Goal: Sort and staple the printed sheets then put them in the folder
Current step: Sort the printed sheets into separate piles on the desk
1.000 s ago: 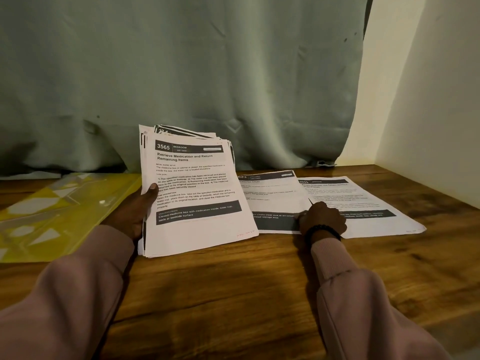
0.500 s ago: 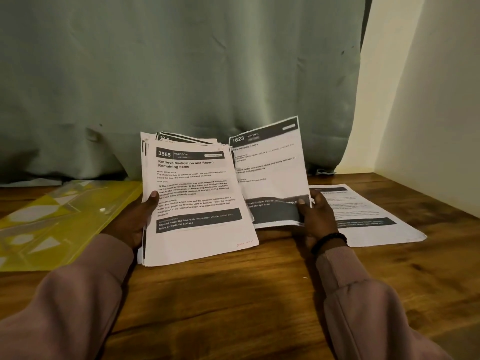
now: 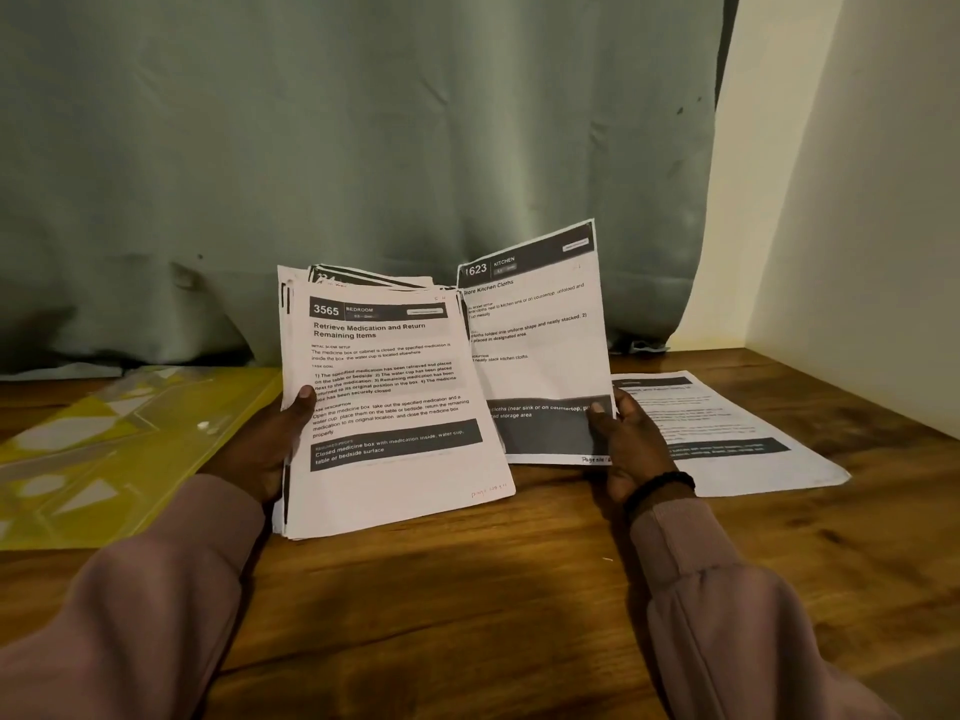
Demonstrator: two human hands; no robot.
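Matt printed paper sheets [image 3: 384, 407]; glossy yellow plastic folder [image 3: 104, 449]; smooth grained wood tabletop [image 3: 467, 589]; creased cloth curtain [image 3: 363, 148].

This is looking like a room in a home, fitted out as a small paperwork corner. A wood-grain surface [image 3: 467, 589] is running up against a long grey-green curtain [image 3: 363, 148], which is hanging in folds down to its back edge, and a plain cream wall [image 3: 857, 200] is closing off the right side. Printed sheets [image 3: 727, 433] and a yellow plastic folder [image 3: 104, 449] are lying on the surface, under dim, warm lighting.
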